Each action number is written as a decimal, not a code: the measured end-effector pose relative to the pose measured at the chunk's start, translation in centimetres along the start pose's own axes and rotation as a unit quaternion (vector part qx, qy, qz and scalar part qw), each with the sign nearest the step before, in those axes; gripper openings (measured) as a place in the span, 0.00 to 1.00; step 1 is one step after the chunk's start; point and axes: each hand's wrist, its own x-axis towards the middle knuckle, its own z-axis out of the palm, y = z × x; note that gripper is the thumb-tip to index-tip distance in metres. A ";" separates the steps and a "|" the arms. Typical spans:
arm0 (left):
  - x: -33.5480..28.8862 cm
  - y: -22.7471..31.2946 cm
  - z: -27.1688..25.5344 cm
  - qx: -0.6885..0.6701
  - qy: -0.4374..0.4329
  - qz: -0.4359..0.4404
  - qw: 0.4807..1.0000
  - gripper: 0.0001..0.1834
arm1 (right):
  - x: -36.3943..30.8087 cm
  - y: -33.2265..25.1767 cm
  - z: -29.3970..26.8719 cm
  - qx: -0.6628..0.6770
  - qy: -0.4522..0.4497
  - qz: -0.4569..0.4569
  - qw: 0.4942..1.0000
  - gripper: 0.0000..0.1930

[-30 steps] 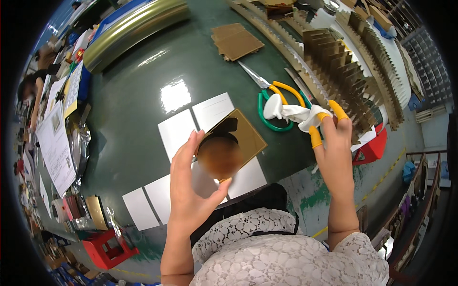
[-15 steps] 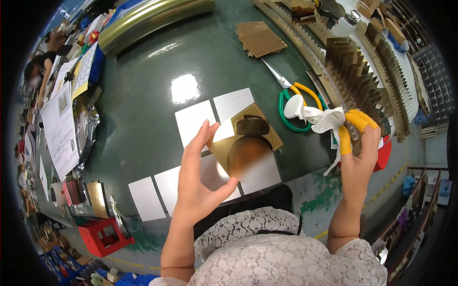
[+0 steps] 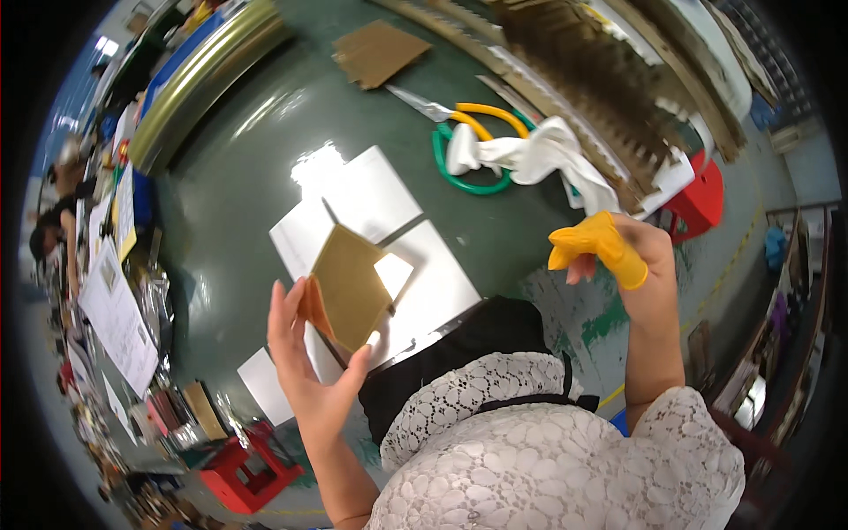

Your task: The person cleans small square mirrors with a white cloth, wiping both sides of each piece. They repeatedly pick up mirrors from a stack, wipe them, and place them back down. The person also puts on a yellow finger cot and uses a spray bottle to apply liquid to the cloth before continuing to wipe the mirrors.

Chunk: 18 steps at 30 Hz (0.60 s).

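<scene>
A square gold mirror-like plate point(image 3: 353, 287) is held by its edges between the thumb and fingers of my left hand point(image 3: 314, 375), tilted above several white cards point(image 3: 428, 269) on the table. My right hand point(image 3: 627, 252) wears yellow finger covers point(image 3: 605, 247). Its fingers are bunched together near the table's front edge, and anything between them is hidden. Beyond it a crumpled white cloth point(image 3: 539, 155) lies partly over scissors point(image 3: 464, 177) with green and yellow handles.
Brown cardboard sheets point(image 3: 380, 51) lie at the far side, beside notched cardboard strips point(image 3: 565, 97) at the far right. A gold roll point(image 3: 208, 84) stands far left. Papers point(image 3: 115, 314) line the left edge. Red stools point(image 3: 252, 468) stand near left and right point(image 3: 698, 203).
My right hand has drawn back toward me from the cloth and cardboard strips, its fingers now bunched. The gold plate has turned in my left hand. The whole view has swung round.
</scene>
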 end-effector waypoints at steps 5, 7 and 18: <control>0.3 1.7 1.5 -0.045 0.023 0.028 0.998 0.51 | -4.8 2.3 -4.7 0.188 0.087 0.037 0.978 0.24; 0.6 2.6 2.3 -0.066 0.032 0.035 0.997 0.52 | -6.6 2.3 -6.4 0.237 0.129 0.036 0.962 0.25; -0.2 7.3 2.9 -0.074 0.020 0.117 0.990 0.43 | -13.2 7.3 -16.9 0.517 0.182 -0.078 0.833 0.28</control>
